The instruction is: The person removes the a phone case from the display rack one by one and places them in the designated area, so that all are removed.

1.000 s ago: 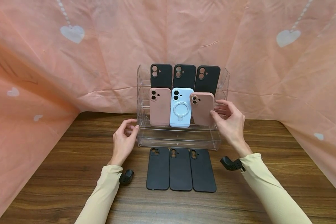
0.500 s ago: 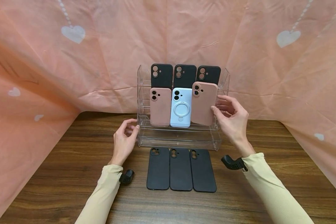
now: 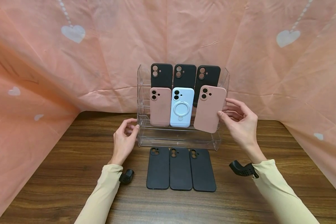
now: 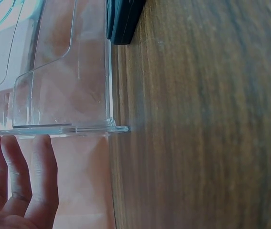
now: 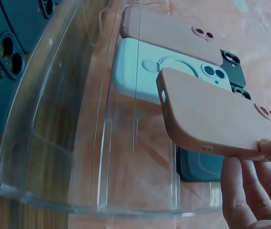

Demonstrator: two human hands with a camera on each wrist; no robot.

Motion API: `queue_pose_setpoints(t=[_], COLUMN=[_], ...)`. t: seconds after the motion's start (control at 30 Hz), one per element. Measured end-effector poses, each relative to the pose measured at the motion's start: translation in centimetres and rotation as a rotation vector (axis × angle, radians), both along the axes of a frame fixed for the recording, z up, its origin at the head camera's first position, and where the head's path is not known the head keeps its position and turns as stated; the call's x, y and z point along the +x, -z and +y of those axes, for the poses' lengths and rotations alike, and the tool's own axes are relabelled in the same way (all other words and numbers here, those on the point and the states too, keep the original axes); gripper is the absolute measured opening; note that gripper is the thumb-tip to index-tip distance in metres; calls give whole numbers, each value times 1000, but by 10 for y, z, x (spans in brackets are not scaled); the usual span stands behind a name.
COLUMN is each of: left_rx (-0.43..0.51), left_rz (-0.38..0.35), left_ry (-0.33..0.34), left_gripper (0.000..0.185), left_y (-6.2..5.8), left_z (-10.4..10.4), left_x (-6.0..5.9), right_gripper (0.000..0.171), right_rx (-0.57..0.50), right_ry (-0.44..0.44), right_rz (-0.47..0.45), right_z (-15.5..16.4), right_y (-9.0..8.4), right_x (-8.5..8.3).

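My right hand point(image 3: 242, 124) pinches a pink phone case point(image 3: 210, 109) by its right edge, thumb in front and fingers behind. The case tilts slightly in front of the clear acrylic rack point(image 3: 177, 143); the right wrist view shows its lower end apart from the shelf. My left hand point(image 3: 125, 140) touches the rack's left side panel point(image 4: 54, 129) with its fingertips. On the middle shelf stand another pink case point(image 3: 160, 109) and a light blue case point(image 3: 181, 119) with a ring. Several black cases, among them a left one point(image 3: 161, 76), stand on the upper tier.
Flat on the wooden table point(image 3: 72, 161) before the rack lie a left black case point(image 3: 158, 171), a middle one point(image 3: 180, 171) and a right one point(image 3: 203, 171). A pink curtain point(image 3: 114, 62) with white hearts hangs behind and at the sides.
The right hand has raised the pink case from its low place at the right of the shelf, then brought it right and toward me. My left hand keeps its place.
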State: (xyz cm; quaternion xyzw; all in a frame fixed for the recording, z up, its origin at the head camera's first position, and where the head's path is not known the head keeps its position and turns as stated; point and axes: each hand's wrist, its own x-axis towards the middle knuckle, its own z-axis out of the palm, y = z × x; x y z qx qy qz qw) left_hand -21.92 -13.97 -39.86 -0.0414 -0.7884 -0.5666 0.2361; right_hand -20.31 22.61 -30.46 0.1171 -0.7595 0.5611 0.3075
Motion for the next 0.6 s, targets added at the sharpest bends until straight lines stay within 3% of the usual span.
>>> queue_pose_setpoints(t=[0.27, 0.6], left_rx=[-2, -3], left_rz=[-6, -5], left_ry=[-4, -6], left_gripper=[20, 20], left_y=[0, 1], left_z=[-1, -1], left_x=[-1, -1], right_gripper=[52, 51], right_rx=[50, -78], right_ry=[12, -153], right_rz=[-88, -114], right_z=[17, 33], right_y=[6, 16], right_x=[14, 26])
